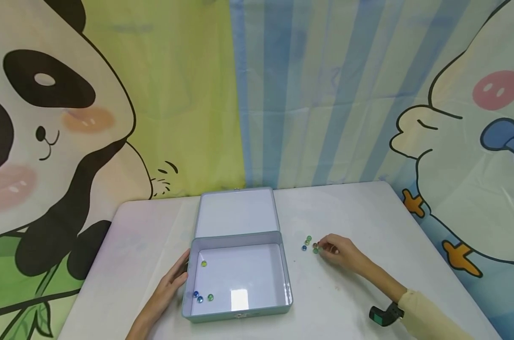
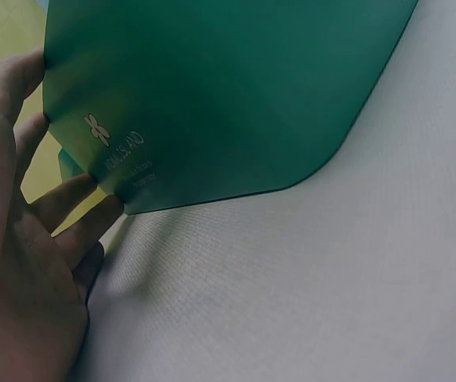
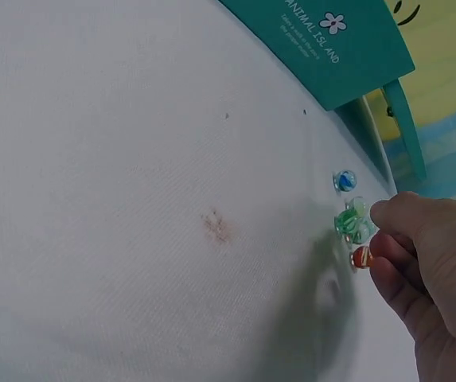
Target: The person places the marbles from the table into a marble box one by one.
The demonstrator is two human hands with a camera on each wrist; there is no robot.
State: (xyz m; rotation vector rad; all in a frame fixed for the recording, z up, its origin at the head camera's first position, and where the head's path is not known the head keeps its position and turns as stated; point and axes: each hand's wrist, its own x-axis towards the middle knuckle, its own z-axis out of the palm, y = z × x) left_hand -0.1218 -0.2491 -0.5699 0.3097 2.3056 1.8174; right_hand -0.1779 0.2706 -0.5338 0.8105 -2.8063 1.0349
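Note:
A shallow tin box (image 1: 240,315) stands with its lid (image 1: 237,212) folded back. In its left part lie a yellow marble (image 1: 204,263), two blue marbles (image 1: 200,299) and a green marble (image 1: 210,297). The left hand (image 1: 165,290) rests fingertips against the box's left side; the left wrist view shows its fingers (image 2: 80,199) fairly straight on the green outer wall (image 2: 235,95). Right of the box, the right hand (image 1: 341,252) reaches bent fingers to a small marble group, with a gap between thumb and fingertips. Beside them are a red marble (image 3: 361,257), green marbles (image 3: 353,225) and a blue marble (image 3: 344,181).
A white-covered table (image 1: 346,208) carries everything. Behind it hangs a cartoon-print curtain (image 1: 189,94). A black device (image 1: 386,315) is strapped at the right wrist. A faint brownish stain (image 3: 217,227) marks the cloth near the right hand.

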